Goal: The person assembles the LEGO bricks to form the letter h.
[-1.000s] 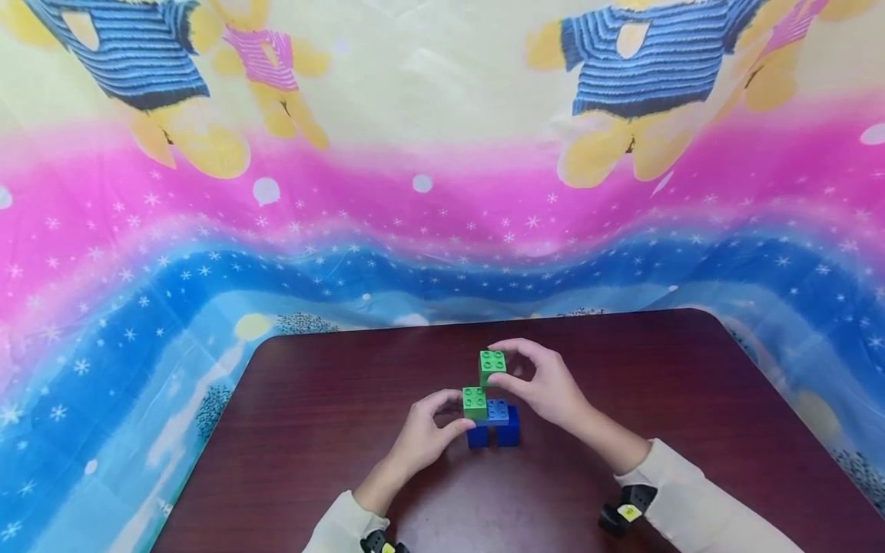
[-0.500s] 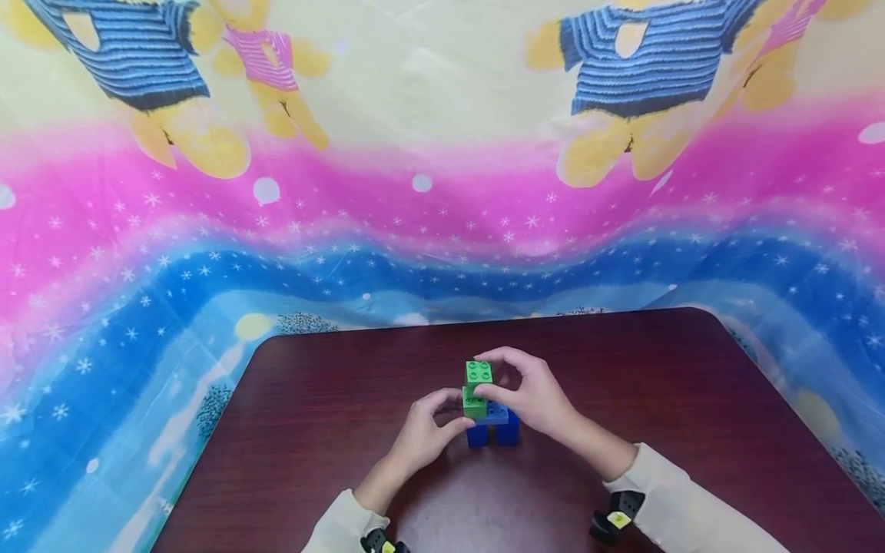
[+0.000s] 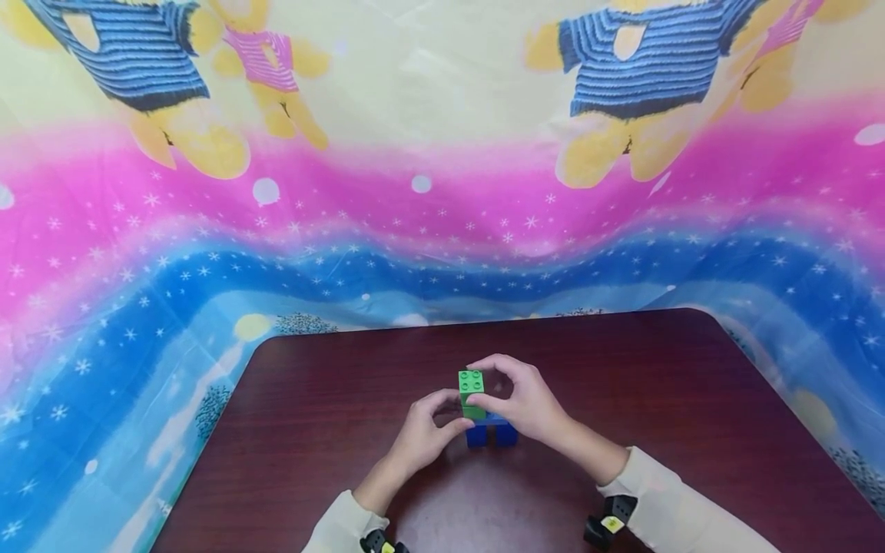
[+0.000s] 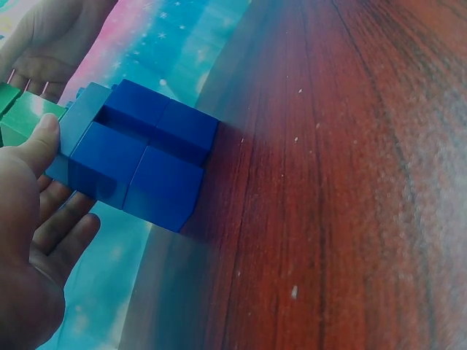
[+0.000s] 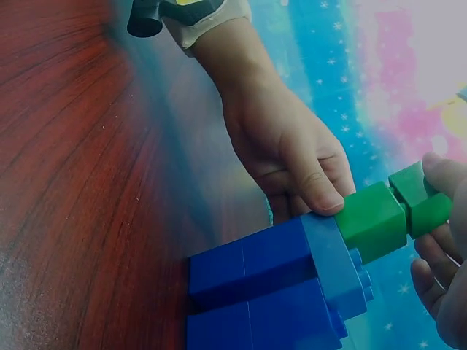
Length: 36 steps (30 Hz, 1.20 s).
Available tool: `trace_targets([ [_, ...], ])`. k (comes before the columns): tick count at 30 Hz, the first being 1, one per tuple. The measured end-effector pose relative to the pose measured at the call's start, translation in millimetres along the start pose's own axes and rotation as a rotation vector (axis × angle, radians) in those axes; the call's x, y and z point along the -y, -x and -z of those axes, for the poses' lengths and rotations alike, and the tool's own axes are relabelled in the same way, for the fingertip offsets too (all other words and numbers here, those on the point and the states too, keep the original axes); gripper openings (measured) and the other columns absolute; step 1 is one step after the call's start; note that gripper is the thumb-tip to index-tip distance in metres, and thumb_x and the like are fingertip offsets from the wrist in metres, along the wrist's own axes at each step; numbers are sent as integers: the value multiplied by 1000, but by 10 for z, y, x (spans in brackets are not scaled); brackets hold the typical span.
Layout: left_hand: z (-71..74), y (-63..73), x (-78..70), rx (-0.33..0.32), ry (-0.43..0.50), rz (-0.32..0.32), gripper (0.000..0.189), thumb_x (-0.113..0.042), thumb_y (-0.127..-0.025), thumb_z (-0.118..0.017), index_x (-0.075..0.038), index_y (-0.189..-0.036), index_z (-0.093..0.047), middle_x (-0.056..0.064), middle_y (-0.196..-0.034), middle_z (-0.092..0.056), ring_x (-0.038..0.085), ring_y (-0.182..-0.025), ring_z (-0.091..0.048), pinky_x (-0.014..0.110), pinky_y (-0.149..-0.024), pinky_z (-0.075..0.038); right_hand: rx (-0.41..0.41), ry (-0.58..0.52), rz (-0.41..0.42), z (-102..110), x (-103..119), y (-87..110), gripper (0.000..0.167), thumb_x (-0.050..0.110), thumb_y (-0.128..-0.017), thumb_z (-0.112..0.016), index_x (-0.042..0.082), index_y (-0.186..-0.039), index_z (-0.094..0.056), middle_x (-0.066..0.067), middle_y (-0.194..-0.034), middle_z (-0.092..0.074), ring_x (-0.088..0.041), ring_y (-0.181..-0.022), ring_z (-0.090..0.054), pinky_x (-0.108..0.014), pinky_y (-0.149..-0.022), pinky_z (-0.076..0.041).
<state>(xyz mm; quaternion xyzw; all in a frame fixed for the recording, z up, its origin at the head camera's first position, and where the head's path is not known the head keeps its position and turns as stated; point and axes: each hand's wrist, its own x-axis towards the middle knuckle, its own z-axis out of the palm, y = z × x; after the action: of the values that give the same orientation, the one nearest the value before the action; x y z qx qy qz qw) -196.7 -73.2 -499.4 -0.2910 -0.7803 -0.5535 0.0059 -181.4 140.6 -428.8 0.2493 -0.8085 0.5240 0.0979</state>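
Observation:
My left hand pinches the lower green toy building brick at the base of a small stack, its thumb reaching the lighter blue brick below. That lighter brick bridges two columns of dark blue bricks, which stand on the table. Between thumb and fingers, my right hand pinches the upper green brick. It sits over the lower green one; the right wrist view shows a narrow, uneven gap between them. Studs show on the uncovered part of the lighter blue brick, beside the green ones.
The dark red-brown wooden table extends around the stack on all sides. Behind it hangs a patterned cloth in pink, blue and cream. Black wrist cameras are strapped over the pale sleeves.
My right hand has brought the upper green brick left and down, from above and behind the stack to over the lower green brick. The left hand has kept its place.

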Motion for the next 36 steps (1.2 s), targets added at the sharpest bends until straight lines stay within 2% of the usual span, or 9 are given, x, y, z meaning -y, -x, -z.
trace_targets([
  [7,-13,-3,10,-4,-1,-23,32,-18,-92,-77,-11,-122,-68,5,-111,-71,19,-103,-70,34,-89,-59,-4,29,-7,-4,-8,10,38,23,-85,-84,17,-120,-70,4,-108,-71,-12,-66,-58,-27,-59,-53],
  [13,-24,-2,-12,-11,19,0,33,-12,-90,-78,-8,-122,-68,6,-111,-71,22,-103,-70,37,-90,-59,-3,27,-11,7,16,24,38,22,-85,-84,19,-120,-70,4,-107,-71,-12,-65,-57,-27,-58,-53],
  [16,-4,3,-179,-14,28,23,33,-5,-89,-78,-3,-120,-68,10,-110,-71,27,-103,-70,42,-90,-59,-1,33,-15,10,15,33,38,21,-86,-84,18,-121,-69,4,-104,-71,-12,-65,-56,-26,-58,-52],
  [19,-12,1,-219,-15,24,46,34,1,-88,-77,1,-120,-67,15,-111,-71,32,-104,-69,47,-91,-58,-1,39,-12,9,-1,40,38,21,-86,-84,18,-121,-69,3,-102,-70,-13,-64,-55,-26,-57,-52],
  [20,-12,4,-215,-16,27,39,34,0,-88,-77,1,-120,-67,15,-111,-71,32,-104,-69,47,-90,-58,1,38,-7,8,-3,40,38,21,-86,-83,18,-121,-69,3,-102,-70,-13,-65,-56,-26,-57,-52],
  [24,-42,6,-18,-18,33,21,35,-2,-88,-78,-2,-122,-67,11,-112,-71,29,-104,-69,44,-90,-59,6,43,16,-3,-3,32,37,19,-87,-82,17,-121,-70,3,-108,-71,-12,-66,-57,-27,-59,-53],
  [31,-9,1,13,-9,25,-32,33,-13,-91,-77,-9,-122,-68,6,-112,-71,21,-103,-70,35,-89,-59,2,41,44,-20,-11,15,36,19,-87,-82,16,-120,-70,1,-113,-71,-13,-66,-56,-27,-58,-53],
  [36,13,9,2,10,22,-8,34,-20,-92,-78,-12,-123,-68,2,-114,-71,18,-106,-69,32,-91,-58,14,56,49,-14,7,12,35,19,-88,-82,17,-121,-70,2,-112,-70,-11,-68,-56,-27,-59,-53],
])
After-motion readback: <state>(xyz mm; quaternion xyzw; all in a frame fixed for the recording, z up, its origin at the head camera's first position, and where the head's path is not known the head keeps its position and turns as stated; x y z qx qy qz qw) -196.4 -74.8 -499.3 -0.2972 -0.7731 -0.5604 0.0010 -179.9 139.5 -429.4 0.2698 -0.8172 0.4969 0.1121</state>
